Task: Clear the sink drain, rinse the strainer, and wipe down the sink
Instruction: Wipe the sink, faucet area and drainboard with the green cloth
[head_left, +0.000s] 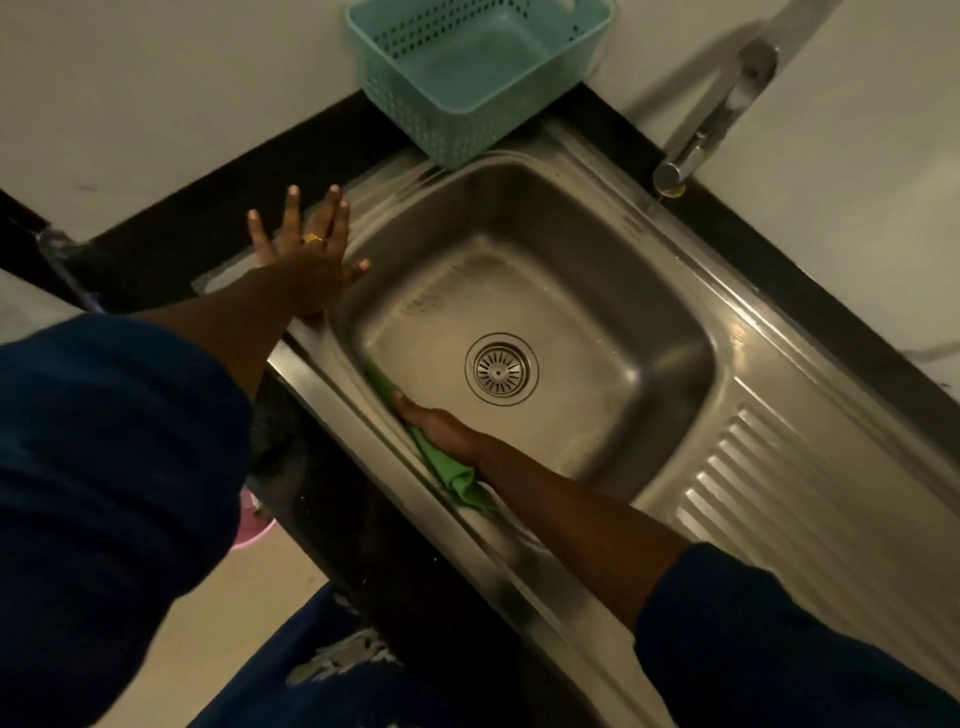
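Observation:
The steel sink (649, 291) fills the middle of the view, its round metal strainer (501, 369) seated in the drain. My right hand (441, 431) presses a green cloth (447, 465) flat against the near inner wall of the basin, fingers pointing left. My left hand (306, 249) rests on the sink's left rim with its fingers spread and straight, holding nothing. A ring shows on one finger.
A teal perforated basket (467, 73) stands at the back on the rim and black counter. The chrome tap (711, 119) juts from the wall at the back right. A ribbed drainboard (769, 493) lies right of the basin. A pink object (254, 525) sits low by the counter.

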